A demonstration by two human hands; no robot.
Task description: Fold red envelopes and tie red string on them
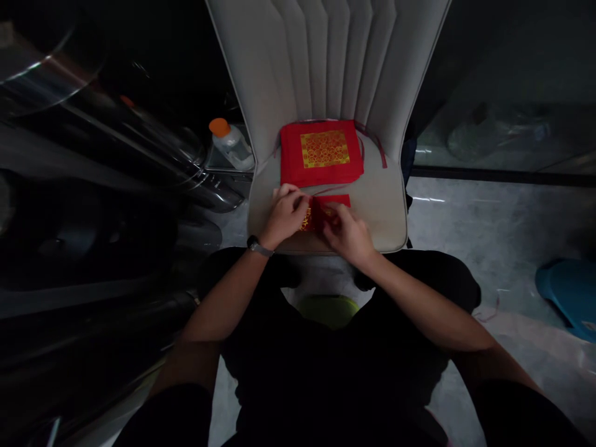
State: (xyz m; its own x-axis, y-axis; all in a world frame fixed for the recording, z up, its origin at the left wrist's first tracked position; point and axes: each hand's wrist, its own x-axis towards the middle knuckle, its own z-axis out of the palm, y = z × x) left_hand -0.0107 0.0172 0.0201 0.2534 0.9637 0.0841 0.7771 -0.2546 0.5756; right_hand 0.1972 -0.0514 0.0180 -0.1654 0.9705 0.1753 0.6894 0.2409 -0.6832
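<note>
Both my hands are at a small red paper piece with gold print [318,215], at the front of a light grey chair seat [384,226]. My left hand [287,213], with a watch at the wrist, has its fingers curled on the paper's left part. On the right part, the bent fingers of my right hand [349,231] close on the paper and hide some of it. Just behind the hands lies a flat red stack [322,153] with a gold patterned panel on top. Dark ribbons or cords [372,141] trail from its sides.
A white bottle with an orange cap [233,144] stands left of the chair. Shiny dark cylinders [158,139] crowd the left side. A blue plastic object [570,295] is on the floor at right, and something green [328,310] sits between my legs.
</note>
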